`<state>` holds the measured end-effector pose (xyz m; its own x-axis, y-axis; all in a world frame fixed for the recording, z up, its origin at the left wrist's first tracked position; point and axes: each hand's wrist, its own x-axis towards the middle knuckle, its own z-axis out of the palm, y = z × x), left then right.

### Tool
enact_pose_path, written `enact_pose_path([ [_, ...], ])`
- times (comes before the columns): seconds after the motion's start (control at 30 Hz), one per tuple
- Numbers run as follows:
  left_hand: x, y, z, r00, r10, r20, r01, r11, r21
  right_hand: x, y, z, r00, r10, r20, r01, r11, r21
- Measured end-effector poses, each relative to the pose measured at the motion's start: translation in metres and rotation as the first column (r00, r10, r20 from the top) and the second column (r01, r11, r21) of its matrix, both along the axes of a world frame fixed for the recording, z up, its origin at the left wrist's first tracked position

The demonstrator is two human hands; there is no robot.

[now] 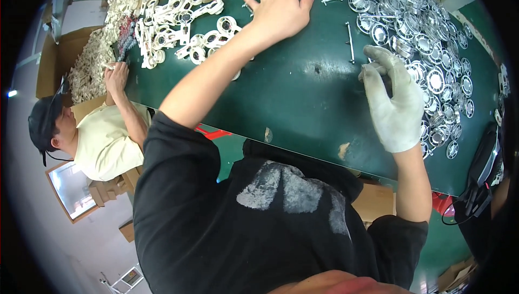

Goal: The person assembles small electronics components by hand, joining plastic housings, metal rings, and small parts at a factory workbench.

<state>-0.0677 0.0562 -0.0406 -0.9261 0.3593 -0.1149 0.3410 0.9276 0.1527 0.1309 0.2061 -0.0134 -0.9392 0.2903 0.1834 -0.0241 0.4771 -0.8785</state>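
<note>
My bare left hand [280,10] reaches to the far middle of the green table, palm down with its fingers spread. Small metal parts [248,6] lie beside and partly under its fingers. A white work glove covers my right hand [396,99], at the near left edge of a heap of round silver discs with clear rims [413,26]. Its fingers bend toward the thumb in a pinch; whatever is between the tips, if anything, is too small to make out. A thin metal rod [351,42] lies just beyond this hand.
White plastic parts with ring ends [181,21] are piled on the left. Across the left corner, a co-worker in a cap [102,142] handles parts by a cardboard box [48,69] full of white pieces. A dark bag-like object [481,164] is at the right edge.
</note>
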Motion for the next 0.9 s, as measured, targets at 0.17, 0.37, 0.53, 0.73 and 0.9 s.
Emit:
enact_pose_path([
  [0.17, -0.060, -0.015, -0.059, 0.968, -0.033, -0.248, 0.054, 0.995, 0.078, -0.003, -0.004, 0.006, 0.999, 0.031, -0.033, -0.031, 1.000, -0.006],
  [0.37, -0.093, 0.011, -0.030, 0.975, -0.138, -0.176, 0.158, 0.982, 0.101, 0.003, -0.001, 0.001, 0.999, 0.027, -0.018, -0.026, 0.998, 0.049],
  [0.53, -0.147, 0.009, -0.009, 0.922, -0.214, -0.321, 0.263, 0.958, 0.115, 0.000, -0.003, -0.001, 0.995, 0.077, -0.057, -0.076, 0.997, 0.019],
  [0.73, -0.101, -0.030, 0.067, 0.976, -0.170, -0.138, 0.149, 0.977, -0.154, 0.000, 0.000, -0.003, 0.999, 0.044, 0.022, -0.044, 0.999, 0.024],
  [0.9, -0.068, -0.084, 0.032, 0.974, -0.228, 0.013, 0.224, 0.940, -0.258, -0.002, -0.001, 0.000, 0.997, 0.072, 0.021, -0.073, 0.994, 0.075],
])
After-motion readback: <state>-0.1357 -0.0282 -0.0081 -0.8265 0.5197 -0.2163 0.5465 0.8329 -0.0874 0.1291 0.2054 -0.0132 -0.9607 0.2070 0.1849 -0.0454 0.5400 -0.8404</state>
